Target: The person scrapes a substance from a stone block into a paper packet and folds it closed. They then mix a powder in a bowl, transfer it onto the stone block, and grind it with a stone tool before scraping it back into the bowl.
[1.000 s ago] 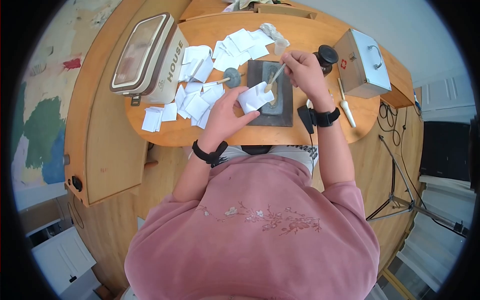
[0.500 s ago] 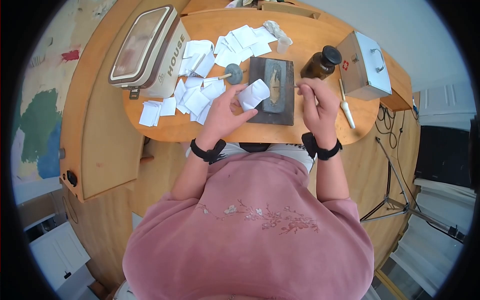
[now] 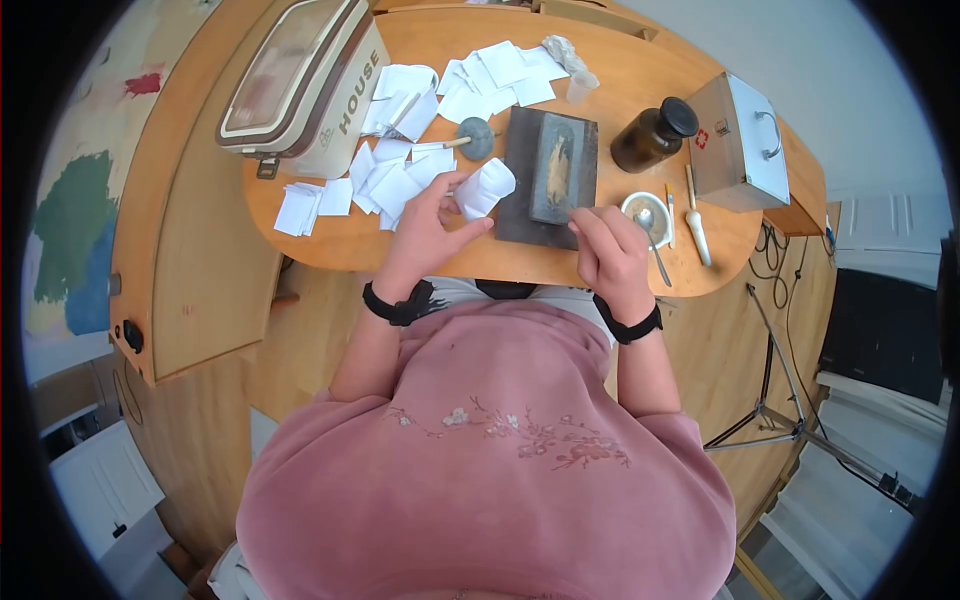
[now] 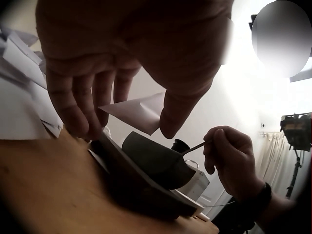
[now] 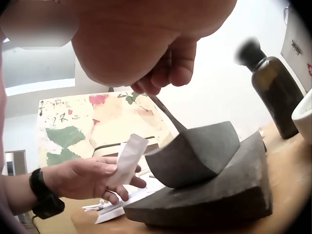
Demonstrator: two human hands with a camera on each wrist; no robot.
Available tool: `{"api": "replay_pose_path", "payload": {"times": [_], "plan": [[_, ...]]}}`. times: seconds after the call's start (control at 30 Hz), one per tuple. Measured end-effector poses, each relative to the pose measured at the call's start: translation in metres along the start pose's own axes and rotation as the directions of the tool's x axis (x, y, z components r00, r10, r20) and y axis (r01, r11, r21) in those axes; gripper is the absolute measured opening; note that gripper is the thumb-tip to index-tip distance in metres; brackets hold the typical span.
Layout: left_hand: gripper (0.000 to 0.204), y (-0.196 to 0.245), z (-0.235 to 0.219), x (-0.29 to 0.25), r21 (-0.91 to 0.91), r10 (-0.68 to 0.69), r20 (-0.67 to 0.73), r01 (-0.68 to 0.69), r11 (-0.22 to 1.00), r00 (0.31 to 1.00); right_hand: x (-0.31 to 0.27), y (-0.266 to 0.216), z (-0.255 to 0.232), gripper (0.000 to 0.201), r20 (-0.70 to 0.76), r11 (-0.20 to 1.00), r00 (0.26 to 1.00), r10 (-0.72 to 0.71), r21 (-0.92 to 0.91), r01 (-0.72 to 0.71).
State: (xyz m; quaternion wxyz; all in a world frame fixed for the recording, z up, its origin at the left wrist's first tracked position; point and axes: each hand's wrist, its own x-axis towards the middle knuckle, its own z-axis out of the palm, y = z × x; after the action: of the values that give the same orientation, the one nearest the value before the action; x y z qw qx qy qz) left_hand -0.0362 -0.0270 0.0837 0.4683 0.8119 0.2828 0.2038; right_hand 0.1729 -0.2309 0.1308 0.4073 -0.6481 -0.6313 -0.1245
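My left hand (image 3: 425, 240) holds a folded white paper pouch (image 3: 486, 190) beside the stone trough, thumb on one side and fingers on the other. At the trough's near right corner, my right hand (image 3: 612, 255) pinches a thin-handled scoop (image 5: 168, 114), its handle slanting down into the trough and its tip hidden by the wall. Tan powder (image 3: 560, 175) lies along the hollow of the grey stone trough (image 3: 546, 208), which sits on a dark flat slab (image 3: 515, 215). In the right wrist view the pouch (image 5: 127, 158) stands upright in the left hand's fingers.
A grey grinding wheel (image 3: 477, 140) with a wooden handle lies left of the slab, among loose white papers (image 3: 390, 190). To the right are a brown jar (image 3: 645, 140), a white bowl (image 3: 627, 205) with a spoon (image 3: 655, 250), a white-handled tool (image 3: 697, 235) and a metal box (image 3: 740, 140).
The right hand has left the pouch's mouth with the scoop, swung right, then come down to the trough's near end. The left hand has drawn the pouch slightly left, away from the trough.
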Motion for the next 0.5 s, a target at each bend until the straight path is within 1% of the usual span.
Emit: {"api": "replay_pose_path", "payload": {"times": [0.07, 0.13, 0.17, 0.23, 0.3, 0.37, 0.43, 0.47, 0.5], "plan": [[0.068, 0.0, 0.002, 0.0, 0.007, 0.014, -0.009, -0.014, 1.0, 1.0, -0.001, 0.001, 0.001, 0.022, -0.015, 1.0, 1.0, 0.013, 0.02, -0.012], [0.068, 0.0, 0.005, 0.001, -0.013, 0.014, 0.005, -0.014, 1.0, 1.0, -0.004, 0.004, 0.009, 0.023, 0.041, 1.0, 0.999, 0.01, 0.003, -0.01], [0.068, 0.0, 0.005, 0.002, -0.026, 0.016, 0.009, -0.016, 1.0, 1.0, -0.005, 0.003, 0.009, 0.023, 0.041, 1.0, 0.999, 0.011, 0.0, -0.011], [0.068, 0.003, 0.005, 0.002, -0.001, 0.008, 0.017, -0.008, 1.0, 1.0, -0.004, 0.001, 0.01, 0.023, -0.029, 1.0, 1.0, 0.008, 0.0, -0.008], [0.068, 0.003, 0.004, 0.0, 0.024, -0.008, 0.027, 0.007, 1.0, 1.0, -0.006, -0.004, 0.009, 0.023, -0.036, 1.0, 0.999, 0.013, 0.017, -0.012], [0.068, 0.0, 0.007, 0.001, 0.02, 0.032, 0.012, -0.032, 0.999, 0.999, -0.009, -0.004, 0.011, 0.024, -0.041, 0.999, 0.999, 0.025, 0.025, -0.024], [0.068, 0.0, 0.007, 0.002, 0.007, 0.02, 0.029, -0.02, 1.0, 0.999, -0.009, 0.001, 0.021, 0.025, -0.006, 0.999, 1.0, 0.006, -0.031, -0.006], [0.068, 0.0, 0.006, 0.003, -0.002, 0.008, 0.037, -0.008, 1.0, 0.999, -0.01, 0.0, 0.019, 0.025, -0.007, 0.999, 1.0, 0.004, -0.032, -0.005], [0.068, 0.0, 0.006, 0.004, 0.0, 0.009, 0.032, -0.009, 1.0, 0.999, -0.009, -0.002, 0.016, 0.025, -0.043, 0.999, 0.999, 0.011, -0.031, -0.012]]}}
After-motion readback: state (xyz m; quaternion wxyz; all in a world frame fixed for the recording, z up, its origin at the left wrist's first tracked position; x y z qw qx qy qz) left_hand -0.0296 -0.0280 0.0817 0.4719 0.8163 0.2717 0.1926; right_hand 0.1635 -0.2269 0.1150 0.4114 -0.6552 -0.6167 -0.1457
